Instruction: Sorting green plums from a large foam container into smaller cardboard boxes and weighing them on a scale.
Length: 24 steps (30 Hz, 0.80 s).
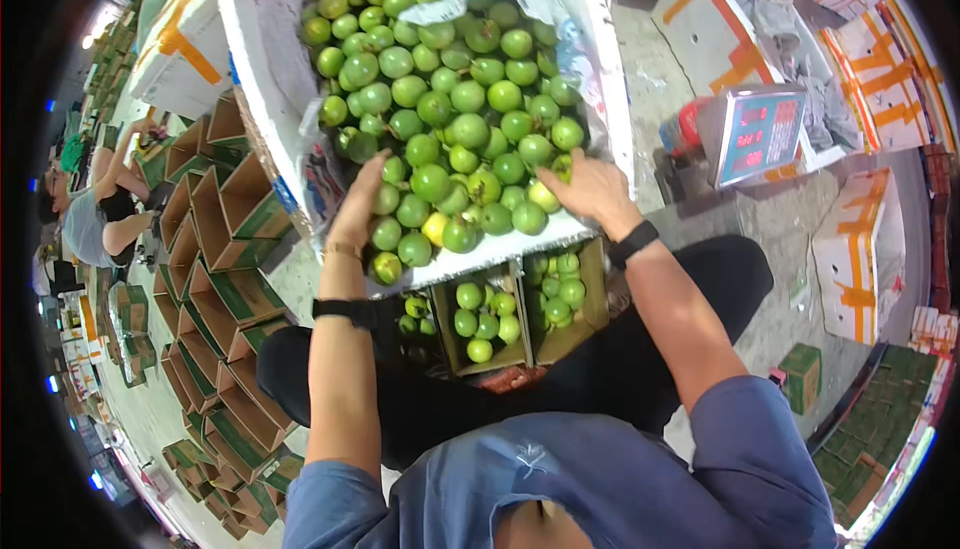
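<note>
Smooth round green fruit, likely passion fruit (470,131), are heaped in a white foam box (615,91) in front of me. A few are yellowish. My left hand (366,192) reaches down along the heap's left side, its fingers partly hidden among the fruit. On the opposite side my right hand (592,183) rests against fruit near the front right corner, thumb spread inward. Whether either hand grips a fruit cannot be told. Below the box's near edge, between my knees, stand cardboard cartons (491,363) with more green fruit (486,325) inside.
Open cardboard cartons (232,286) cover the floor at left, where another person (94,219) sits beyond them. A digital scale display (759,136) stands at right, near a foam box (712,31) holding plastic bags. Another taped foam box (855,256) sits farther right.
</note>
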### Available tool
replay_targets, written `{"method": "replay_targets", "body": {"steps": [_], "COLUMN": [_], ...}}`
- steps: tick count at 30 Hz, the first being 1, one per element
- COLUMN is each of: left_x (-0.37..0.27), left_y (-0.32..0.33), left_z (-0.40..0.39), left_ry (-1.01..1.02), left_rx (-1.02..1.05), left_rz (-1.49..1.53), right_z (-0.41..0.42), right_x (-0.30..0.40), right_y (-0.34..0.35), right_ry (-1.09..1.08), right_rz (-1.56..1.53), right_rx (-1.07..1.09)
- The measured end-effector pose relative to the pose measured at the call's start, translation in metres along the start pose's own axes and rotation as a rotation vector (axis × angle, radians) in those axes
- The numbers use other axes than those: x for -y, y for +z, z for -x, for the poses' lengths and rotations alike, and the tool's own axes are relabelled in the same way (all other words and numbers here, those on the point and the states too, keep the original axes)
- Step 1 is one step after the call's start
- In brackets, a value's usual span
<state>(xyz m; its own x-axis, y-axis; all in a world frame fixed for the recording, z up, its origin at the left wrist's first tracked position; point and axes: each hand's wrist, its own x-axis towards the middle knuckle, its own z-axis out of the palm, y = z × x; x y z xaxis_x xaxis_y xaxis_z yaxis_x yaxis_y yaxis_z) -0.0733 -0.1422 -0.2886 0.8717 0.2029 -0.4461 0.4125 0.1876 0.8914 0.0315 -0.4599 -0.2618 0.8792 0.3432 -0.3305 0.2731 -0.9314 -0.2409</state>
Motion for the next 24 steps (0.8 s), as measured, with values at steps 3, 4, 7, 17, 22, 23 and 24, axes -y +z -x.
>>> {"method": "replay_targets", "body": {"steps": [3, 4, 7, 17, 22, 23, 24], "left_x": [-0.018, -0.016, -0.012, 0.023, 0.026, 0.032, 0.039], "left_y": [0.022, 0.034, 0.069, 0.092, 0.097, 0.095, 0.088], "left_z": [0.006, 0.003, 0.029, 0.040, 0.013, 0.016, 0.020], "left_ry": [-0.072, -0.053, 0.005, 0.185, 0.197, 0.198, 0.180], "left_rx": [0.089, 0.045, -0.064, -0.413, -0.285, -0.280, -0.204], "left_rz": [0.303, 0.347, 0.431, -0.467, -0.169, -0.179, 0.010], "right_z": [-0.014, -0.021, -0.004, 0.027, -0.019, -0.017, -0.017], "right_x": [-0.003, -0.012, 0.012, 0.011, 0.013, 0.009, 0.009], "right_y": [0.003, 0.003, -0.017, 0.022, 0.054, 0.046, 0.040], "right_ry": [0.027, 0.039, 0.043, 0.129, -0.099, -0.099, -0.074], "right_rz": [-0.052, -0.219, -0.048, -0.512, -1.818, -1.828, -1.844], "right_rx": [0.017, 0.075, 0.186, 0.005, 0.228, 0.221, 0.371]}}
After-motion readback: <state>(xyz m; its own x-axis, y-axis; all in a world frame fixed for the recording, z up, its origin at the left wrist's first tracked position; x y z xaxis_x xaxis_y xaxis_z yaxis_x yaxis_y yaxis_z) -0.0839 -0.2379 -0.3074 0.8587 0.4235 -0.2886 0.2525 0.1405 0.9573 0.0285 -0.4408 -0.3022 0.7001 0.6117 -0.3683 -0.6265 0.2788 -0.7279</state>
